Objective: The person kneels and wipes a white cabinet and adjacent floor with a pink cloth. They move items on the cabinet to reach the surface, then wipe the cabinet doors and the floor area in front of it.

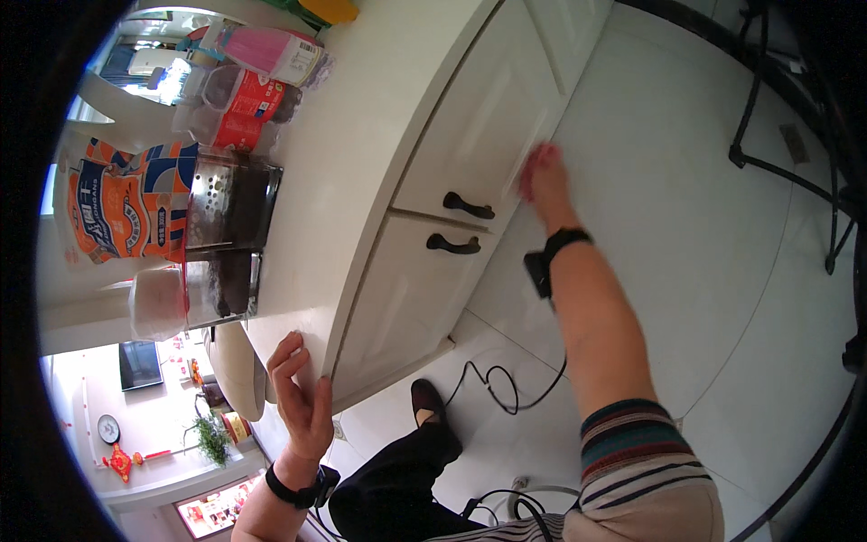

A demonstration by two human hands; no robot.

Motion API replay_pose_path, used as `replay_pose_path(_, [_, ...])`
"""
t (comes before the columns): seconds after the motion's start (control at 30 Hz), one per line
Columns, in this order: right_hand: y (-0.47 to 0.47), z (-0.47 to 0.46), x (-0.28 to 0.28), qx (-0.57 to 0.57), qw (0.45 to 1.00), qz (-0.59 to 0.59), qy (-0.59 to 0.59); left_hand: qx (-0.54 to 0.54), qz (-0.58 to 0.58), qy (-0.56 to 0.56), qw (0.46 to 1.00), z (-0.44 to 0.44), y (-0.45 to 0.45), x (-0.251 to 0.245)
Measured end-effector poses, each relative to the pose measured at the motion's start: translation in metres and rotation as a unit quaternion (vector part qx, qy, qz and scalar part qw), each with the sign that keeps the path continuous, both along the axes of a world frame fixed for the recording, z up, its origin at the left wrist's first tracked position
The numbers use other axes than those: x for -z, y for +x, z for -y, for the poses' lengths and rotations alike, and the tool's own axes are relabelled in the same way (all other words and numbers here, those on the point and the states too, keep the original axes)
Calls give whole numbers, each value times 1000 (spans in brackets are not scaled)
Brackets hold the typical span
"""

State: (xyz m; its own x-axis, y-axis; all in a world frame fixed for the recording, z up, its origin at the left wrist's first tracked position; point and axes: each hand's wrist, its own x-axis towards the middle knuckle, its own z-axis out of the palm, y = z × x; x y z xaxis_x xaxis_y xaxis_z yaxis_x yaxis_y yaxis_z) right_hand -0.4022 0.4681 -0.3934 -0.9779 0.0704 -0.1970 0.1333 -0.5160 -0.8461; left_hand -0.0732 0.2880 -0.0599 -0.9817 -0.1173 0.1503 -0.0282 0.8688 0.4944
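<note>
My left hand (298,393) rests at the near corner of the white countertop (345,135), thumb along its edge and fingers slightly apart, holding nothing. Out at arm's length, my right hand (552,183) is blurred and closed around a pinkish-red cloth (535,169). The cloth is by the lower edge of a white cabinet door (488,115), beside the tiled floor; I cannot tell if it touches the door. Black handles sit on that door (467,205) and on the neighbouring door (452,244).
On the countertop stand plastic bottles (254,101), clear containers with dark contents (230,203) and an orange-and-blue food bag (129,203). A black cable (504,393) loops over the floor near my shoe (428,400). A black metal frame (765,166) stands at the far right.
</note>
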Motion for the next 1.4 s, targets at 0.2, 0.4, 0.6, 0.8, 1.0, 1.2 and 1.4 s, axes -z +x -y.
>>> replay_pose_path(0.2, [176,82,22,-44,969,201,-136,5,-9,-36,999,4,2,3])
replay_pose_path(0.4, [323,102,-22,-241,928,225,-170,-4,-10,-15,1000,4,4,3])
replay_pose_path(0.6, [292,49,-20,-211,928,264,-158,-10,-32,37,999,6,3,10])
replay_pose_path(0.8, [309,87,-58,-155,925,197,-284,35,-79,-42,995,8,0,11])
replay_pose_path(1.0, [364,96,-136,-250,898,207,-297,41,-89,-74,992,10,2,10])
replay_pose_path(1.2, [298,50,-237,-277,939,-15,-204,26,-109,-22,993,19,2,19])
replay_pose_path(1.4, [200,27,-314,-39,919,-336,201,16,-109,65,992,24,6,22])
